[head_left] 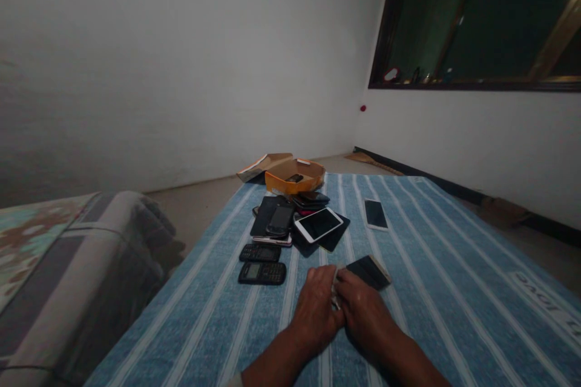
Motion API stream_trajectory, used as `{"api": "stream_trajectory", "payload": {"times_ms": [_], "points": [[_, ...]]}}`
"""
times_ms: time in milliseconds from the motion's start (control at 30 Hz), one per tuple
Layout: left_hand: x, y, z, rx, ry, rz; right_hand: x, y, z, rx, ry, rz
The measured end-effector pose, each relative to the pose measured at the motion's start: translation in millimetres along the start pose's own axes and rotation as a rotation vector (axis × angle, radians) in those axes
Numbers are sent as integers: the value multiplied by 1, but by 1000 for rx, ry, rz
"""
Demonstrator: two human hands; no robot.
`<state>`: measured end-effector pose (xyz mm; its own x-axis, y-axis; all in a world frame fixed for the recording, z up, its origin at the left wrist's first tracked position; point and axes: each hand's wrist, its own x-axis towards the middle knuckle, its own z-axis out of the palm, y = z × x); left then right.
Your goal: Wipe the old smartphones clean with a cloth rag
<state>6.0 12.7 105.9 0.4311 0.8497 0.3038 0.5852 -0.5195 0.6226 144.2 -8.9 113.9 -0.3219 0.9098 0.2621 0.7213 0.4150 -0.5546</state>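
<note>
My left hand (316, 299) and my right hand (363, 302) meet low in the middle, fingers curled inward. Between them shows a small crumpled whitish piece (336, 290), which looks like cloth or tissue; both hands are closed on it, and most of it is hidden. Just beyond the right hand's fingers is a pale-framed smartphone (368, 272) with a dark screen. Its near left end is covered, so I cannot tell whether the hand touches it. Left of my hands, two black keypad phones (262, 273) lie one behind the other.
Ahead is a pile of phones, with a white smartphone (319, 225) and a black phone (280, 219) on top. Another white phone (376, 214) lies apart at right. Behind stands an open orange box (295, 184). Blue striped fabric (436, 326) covers the surface; a draped blanket (104, 242) is left.
</note>
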Motion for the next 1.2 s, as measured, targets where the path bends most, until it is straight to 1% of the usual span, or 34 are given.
{"api": "stream_trajectory", "payload": {"times_ms": [133,333,533,700,800,967,1033,1200], "points": [[1,-2,-3,-18,-20,-5,5,3,3,-32,39,16],[0,-10,2,-60,22,15,5,15,7,-50,76,-126],[0,-16,5,-47,19,-22,0,17,10,-39,81,-188],[2,-24,8,-66,32,-19,9,15,13,-13,123,-224],[3,-23,7,-75,31,-21,11,15,13,-5,128,-230],[3,-19,3,-42,6,-40,3,15,13,-36,86,-251],[3,-20,3,-34,6,-28,4,15,14,-32,99,-256],[4,-24,5,-33,27,-4,14,15,16,-11,100,-185]]}}
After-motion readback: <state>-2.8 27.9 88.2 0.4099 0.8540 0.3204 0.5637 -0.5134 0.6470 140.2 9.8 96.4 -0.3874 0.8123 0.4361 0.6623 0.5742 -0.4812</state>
